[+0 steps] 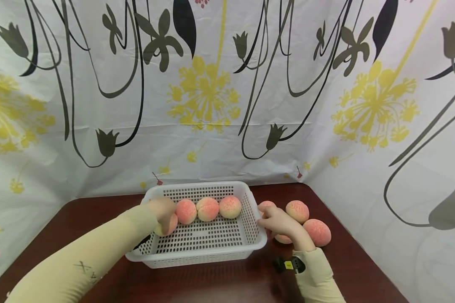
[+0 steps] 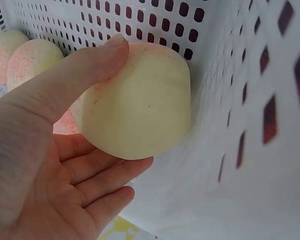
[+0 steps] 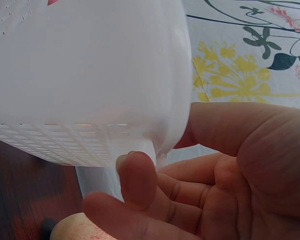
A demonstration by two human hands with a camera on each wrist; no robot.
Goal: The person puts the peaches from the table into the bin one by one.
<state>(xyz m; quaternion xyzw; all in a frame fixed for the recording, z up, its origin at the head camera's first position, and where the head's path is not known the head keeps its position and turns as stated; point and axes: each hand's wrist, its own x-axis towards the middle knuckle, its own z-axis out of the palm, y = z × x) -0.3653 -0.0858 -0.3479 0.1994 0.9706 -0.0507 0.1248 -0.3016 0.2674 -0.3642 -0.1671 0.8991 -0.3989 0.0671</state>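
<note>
A white perforated plastic basket (image 1: 197,256) stands on the dark table. At its left end my left hand (image 1: 163,207) holds a peach (image 2: 140,100), thumb over it and fingers beneath, close to the basket's end wall. Three more pink-and-yellow peaches, including a middle peach (image 1: 207,209), sit in a row along the back wall beside it. My right hand (image 1: 280,221) grips the basket's right rim; in the right wrist view, thumb and fingers lie on either side of the rim's corner.
Several peaches lie on the table right of the basket, such as a front peach (image 1: 317,232) and a back peach (image 1: 297,211), partly behind my right hand. The reddish-brown table (image 1: 197,282) meets a flower-patterned sheet (image 1: 212,155) behind and to the sides.
</note>
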